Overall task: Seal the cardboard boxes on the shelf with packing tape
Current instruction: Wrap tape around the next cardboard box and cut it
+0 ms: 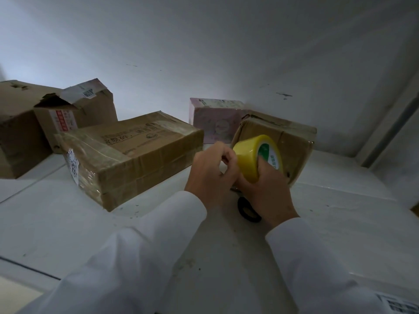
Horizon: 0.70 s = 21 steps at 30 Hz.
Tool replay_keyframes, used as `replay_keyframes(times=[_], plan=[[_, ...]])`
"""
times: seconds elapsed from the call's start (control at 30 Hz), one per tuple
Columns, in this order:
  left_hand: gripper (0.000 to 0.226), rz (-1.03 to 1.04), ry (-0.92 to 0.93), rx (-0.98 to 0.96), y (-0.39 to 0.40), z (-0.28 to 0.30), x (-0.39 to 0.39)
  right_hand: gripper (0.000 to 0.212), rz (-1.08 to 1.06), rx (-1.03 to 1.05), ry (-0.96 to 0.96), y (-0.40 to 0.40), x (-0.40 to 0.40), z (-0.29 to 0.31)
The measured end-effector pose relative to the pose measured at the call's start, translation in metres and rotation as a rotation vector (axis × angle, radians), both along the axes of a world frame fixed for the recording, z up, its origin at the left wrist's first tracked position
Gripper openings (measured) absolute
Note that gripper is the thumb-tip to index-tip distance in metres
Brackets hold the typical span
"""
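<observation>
On the white shelf (158, 225), seen from the head camera, both hands meet near the centre of the view around a roll of yellow packing tape (251, 155). At about 4 o'clock from centre, the right hand (267, 189) grips the roll from below, its fingers curled into the core beside the green and white label. At the roll's 9 o'clock, the left hand (213, 171) has its fingers curled together against the roll's outer face; whether they pinch the tape's end cannot be told. Both arms wear white sleeves (140, 257).

Directly behind the roll, at its 1 o'clock, stands a small cardboard box (294, 143), tilted, with strips of tape across its face. At 12 o'clock from the hands, a pink patterned box (215, 116) stands against the wall. At 9 o'clock from the hands lies a large flat cardboard box (136, 155), wrapped in clear tape, with a white label on its near left corner. Farther toward 10 o'clock sits a torn-open box (74, 109), and beyond it, at the left edge, another brown box (15, 132). Just under the right wrist, at 6 o'clock from the roll, a black ring-shaped object (247, 210) lies on the shelf.
</observation>
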State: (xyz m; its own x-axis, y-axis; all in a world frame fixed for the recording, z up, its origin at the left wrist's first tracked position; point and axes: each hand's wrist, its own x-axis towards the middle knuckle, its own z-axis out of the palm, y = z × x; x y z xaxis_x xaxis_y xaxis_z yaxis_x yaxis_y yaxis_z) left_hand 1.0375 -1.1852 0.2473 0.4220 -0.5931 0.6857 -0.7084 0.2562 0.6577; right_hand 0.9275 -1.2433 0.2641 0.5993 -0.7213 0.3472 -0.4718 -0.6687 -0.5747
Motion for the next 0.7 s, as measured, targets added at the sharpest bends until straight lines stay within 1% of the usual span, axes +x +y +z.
replay_keyframes(times=[0.07, 0.1, 0.17, 0.2, 0.27, 0.3, 0.4, 0.43, 0.47, 0.53, 0.57, 0.6, 0.7], plan=[[0.011, -0.011, -0.104, -0.052, 0.001, 0.002, 0.0, 0.048, 0.013, 0.029, -0.009, -0.003, 0.002, -0.002], [0.011, -0.007, -0.136, -0.077, 0.001, 0.003, -0.002, 0.043, 0.029, 0.07, -0.049, -0.005, 0.003, -0.003], [0.011, -0.008, -0.124, -0.117, 0.002, 0.005, -0.005, 0.029, 0.086, 0.2, -0.193, -0.006, 0.005, -0.003], [0.011, -0.002, -0.093, -0.13, 0.004, 0.005, -0.005, 0.023, 0.118, 0.227, -0.245, -0.005, 0.007, -0.002], [0.005, 0.014, -0.022, -0.133, 0.005, 0.005, -0.004, 0.023, 0.161, 0.24, -0.302, -0.002, 0.008, 0.002], [0.003, 0.009, -0.006, -0.143, 0.005, 0.006, -0.004, 0.024, 0.183, 0.293, -0.346, -0.001, 0.008, 0.003], [0.013, -0.043, -0.049, -0.243, 0.004, 0.01, -0.013, 0.028, 0.202, 0.58, -0.513, 0.0, 0.005, 0.009], [0.014, -0.047, -0.052, -0.264, 0.004, 0.011, -0.014, 0.033, 0.19, 0.616, -0.554, 0.001, 0.004, 0.01], [0.014, -0.043, -0.038, -0.277, 0.004, 0.011, -0.014, 0.04, 0.178, 0.611, -0.57, 0.001, 0.004, 0.009], [0.011, -0.013, -0.014, -0.279, 0.004, 0.011, -0.009, 0.059, 0.187, 0.555, -0.601, 0.002, 0.003, 0.006], [0.009, 0.016, -0.041, -0.273, 0.005, 0.011, -0.005, 0.066, 0.205, 0.526, -0.621, 0.002, 0.002, 0.005], [0.009, 0.062, -0.096, -0.269, 0.006, 0.011, -0.002, 0.066, 0.227, 0.503, -0.632, 0.003, 0.001, 0.003], [0.021, 0.194, -0.265, -0.274, 0.007, 0.011, 0.006, 0.036, 0.299, 0.461, -0.646, 0.004, 0.001, 0.003]])
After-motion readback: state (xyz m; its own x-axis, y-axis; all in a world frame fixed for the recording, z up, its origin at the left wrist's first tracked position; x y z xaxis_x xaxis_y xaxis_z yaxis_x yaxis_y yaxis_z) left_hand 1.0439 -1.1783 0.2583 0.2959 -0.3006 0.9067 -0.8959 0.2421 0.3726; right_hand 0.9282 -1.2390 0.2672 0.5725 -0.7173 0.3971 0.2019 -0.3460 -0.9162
